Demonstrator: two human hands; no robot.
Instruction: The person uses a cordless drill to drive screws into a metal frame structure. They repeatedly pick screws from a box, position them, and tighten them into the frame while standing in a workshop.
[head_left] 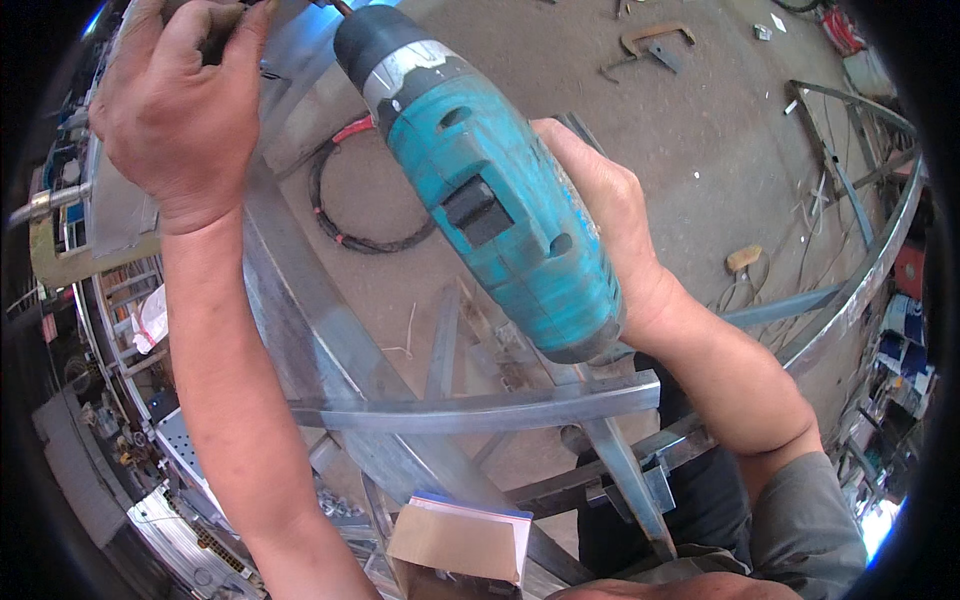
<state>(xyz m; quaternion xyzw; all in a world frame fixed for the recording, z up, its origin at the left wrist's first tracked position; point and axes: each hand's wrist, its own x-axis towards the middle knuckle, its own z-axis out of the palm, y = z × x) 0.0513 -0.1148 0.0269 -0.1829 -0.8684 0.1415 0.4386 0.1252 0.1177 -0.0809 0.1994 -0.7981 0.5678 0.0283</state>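
A teal cordless drill [520, 265] with a black and silver chuck fills the middle, pointing to the upper left. My right hand [618, 220] is wrapped round its grip, which the drill's body mostly hides. The bit at the chuck's front reaches the top edge of the picture, close to my left hand [185, 125]. The fingers of that hand are bent together at the top edge, beside a metal surface; what they pinch, if anything, I cannot make out. Below the drill runs a grey square steel tube [490, 408], part of a metal frame.
An open cardboard box [455, 545] stands near my body. A coiled black cable [325, 195] lies on the floor behind the frame. Farther off are a rusty clamp [655, 40], a brush [743, 258] and a curved steel frame [850, 290]. Shelves with clutter line the left.
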